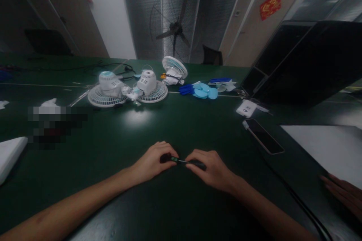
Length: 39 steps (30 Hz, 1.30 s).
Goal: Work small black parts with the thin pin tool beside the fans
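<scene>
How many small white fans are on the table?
3: a white plastic fan with a round grille, grille-down at left on the green table; a second fan, grille-down beside it; a third fan farther right, grille tilted up.

The dark green counter (181,122) has a glossy surface with pale reflections. Left of the upper centre, two white fans (106,96) lie grille down, and a third fan (174,68) sits tilted near them. To their right lie a dark blue glove (186,89) and light blue pieces (206,90). At the right are a small white box (246,108), a phone (265,136), a white sheet (325,148) and a black cable (285,184). A white block (10,156) lies at the left edge; the patch above it is pixelated.
</scene>
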Available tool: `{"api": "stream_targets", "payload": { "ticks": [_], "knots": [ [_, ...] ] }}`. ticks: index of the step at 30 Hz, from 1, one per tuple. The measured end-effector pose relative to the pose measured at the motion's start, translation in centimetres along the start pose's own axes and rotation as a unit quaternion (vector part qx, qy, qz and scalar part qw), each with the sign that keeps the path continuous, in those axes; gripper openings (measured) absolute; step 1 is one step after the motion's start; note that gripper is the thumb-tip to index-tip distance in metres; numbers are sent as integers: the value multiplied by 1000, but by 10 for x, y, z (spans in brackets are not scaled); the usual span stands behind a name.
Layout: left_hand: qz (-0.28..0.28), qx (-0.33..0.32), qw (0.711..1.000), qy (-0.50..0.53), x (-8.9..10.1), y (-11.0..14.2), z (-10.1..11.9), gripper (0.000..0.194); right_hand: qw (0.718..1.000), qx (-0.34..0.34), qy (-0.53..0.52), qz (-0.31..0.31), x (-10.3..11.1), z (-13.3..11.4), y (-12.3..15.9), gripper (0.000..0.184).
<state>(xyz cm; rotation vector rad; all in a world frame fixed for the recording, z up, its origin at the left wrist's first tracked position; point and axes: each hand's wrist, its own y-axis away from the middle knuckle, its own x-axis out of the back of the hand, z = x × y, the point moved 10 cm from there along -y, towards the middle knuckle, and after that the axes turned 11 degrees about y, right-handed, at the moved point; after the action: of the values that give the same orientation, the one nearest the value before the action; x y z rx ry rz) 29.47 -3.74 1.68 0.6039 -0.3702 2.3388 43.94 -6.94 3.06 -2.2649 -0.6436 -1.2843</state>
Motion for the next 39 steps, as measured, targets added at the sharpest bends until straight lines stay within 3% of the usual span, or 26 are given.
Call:
{"api": "stream_targets", "payload": {
  "ticks": [7,18,28,35,37,39],
  "knots": [
    [2,4,1000,23,1,0,-7,12,997,23,71,-11,-7,-4,0,17],
    [-3,2,1000,25,2,1,-4,14,975,86,194,58,-7,-22,2,19],
    [-27,-13,999,19,-4,1,1,17,998,-1,53,38,-8,-2,-4,18],
    [-17,-13,999,26,1,4,-2,27,998,-19,30,50,-2,1,-3,17],
    [-30,-20,999,31,5,8,2,34,998,-24,21,54,0,3,-2,18],
    [-58,-32,997,30,6,14,6,29,998,-27,14,57,2,4,-1,19]
  ]
}}
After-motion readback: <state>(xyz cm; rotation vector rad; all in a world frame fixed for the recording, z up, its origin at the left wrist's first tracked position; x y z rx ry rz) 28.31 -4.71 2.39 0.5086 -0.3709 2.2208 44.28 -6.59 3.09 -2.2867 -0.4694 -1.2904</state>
